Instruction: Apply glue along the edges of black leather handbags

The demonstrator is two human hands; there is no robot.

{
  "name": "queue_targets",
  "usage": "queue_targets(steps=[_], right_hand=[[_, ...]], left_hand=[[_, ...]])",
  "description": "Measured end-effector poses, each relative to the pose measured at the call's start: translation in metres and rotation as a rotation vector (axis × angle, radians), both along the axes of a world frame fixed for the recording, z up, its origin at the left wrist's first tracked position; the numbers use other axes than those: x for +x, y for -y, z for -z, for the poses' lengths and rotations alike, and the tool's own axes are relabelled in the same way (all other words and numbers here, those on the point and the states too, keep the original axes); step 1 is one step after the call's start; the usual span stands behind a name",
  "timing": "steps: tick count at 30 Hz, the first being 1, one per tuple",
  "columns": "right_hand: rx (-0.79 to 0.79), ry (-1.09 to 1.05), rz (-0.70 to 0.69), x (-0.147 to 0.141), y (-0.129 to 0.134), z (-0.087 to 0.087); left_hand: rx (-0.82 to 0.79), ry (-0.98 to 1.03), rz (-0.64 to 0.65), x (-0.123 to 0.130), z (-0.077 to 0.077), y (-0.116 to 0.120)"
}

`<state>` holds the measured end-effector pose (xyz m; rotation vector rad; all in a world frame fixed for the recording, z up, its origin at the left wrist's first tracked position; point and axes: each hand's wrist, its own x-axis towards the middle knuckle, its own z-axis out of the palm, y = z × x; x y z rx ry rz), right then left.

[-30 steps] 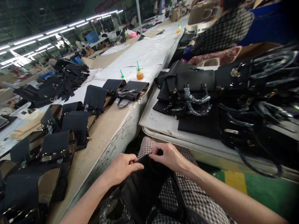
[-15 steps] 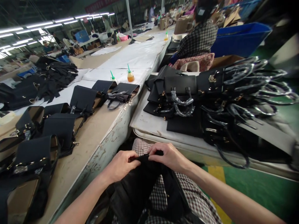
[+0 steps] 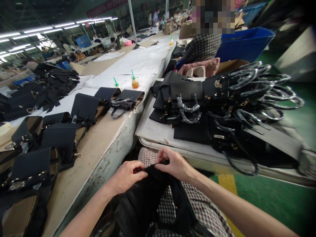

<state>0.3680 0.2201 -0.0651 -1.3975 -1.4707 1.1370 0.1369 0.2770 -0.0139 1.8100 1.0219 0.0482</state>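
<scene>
A black handbag (image 3: 138, 200) lies across my checkered lap, its soft dark edge raised toward me. My left hand (image 3: 128, 176) pinches that edge from the left, thumb on top. Close beside it, my right hand (image 3: 172, 164) pinches the same edge, fingers curled over it. The two hands are a short gap apart. Below them hangs a strap-like black part of the bag, and its lower portion runs out of view at the bottom.
On the left table (image 3: 98, 154) stand several black bags (image 3: 59, 138) and two glue bottles, one amber (image 3: 134, 83). A pile of black handbags with wrapped handles (image 3: 190, 108) covers the right table (image 3: 160, 131). Beyond sits a co-worker (image 3: 202, 47) beside a blue bin (image 3: 247, 44).
The camera view has shifted slightly, so the tables and bags appear a little farther left. Both hands keep their pinch on the handbag's edge, with only slight finger movement.
</scene>
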Motion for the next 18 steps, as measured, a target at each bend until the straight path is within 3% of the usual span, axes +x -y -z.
queue_targets(steps=[7, 10, 14, 16, 18], right_hand=[[-0.07, -0.045, 0.001, -0.005, -0.007, 0.006], [-0.106, 0.021, 0.019, 0.009, -0.001, -0.002], [-0.17, 0.096, 0.076, 0.028, 0.053, -0.029], [-0.248, 0.139, 0.038, 0.02, 0.089, -0.039], [-0.221, 0.195, 0.042, 0.004, 0.117, -0.04]], left_hand=[[0.172, -0.054, 0.165, 0.027, 0.003, -0.01], [0.231, -0.063, 0.229, 0.039, 0.007, -0.011], [0.25, -0.064, 0.244, 0.039, 0.004, -0.012], [0.236, -0.066, 0.241, 0.041, 0.003, -0.011], [0.198, -0.052, 0.259, 0.047, 0.005, -0.009]])
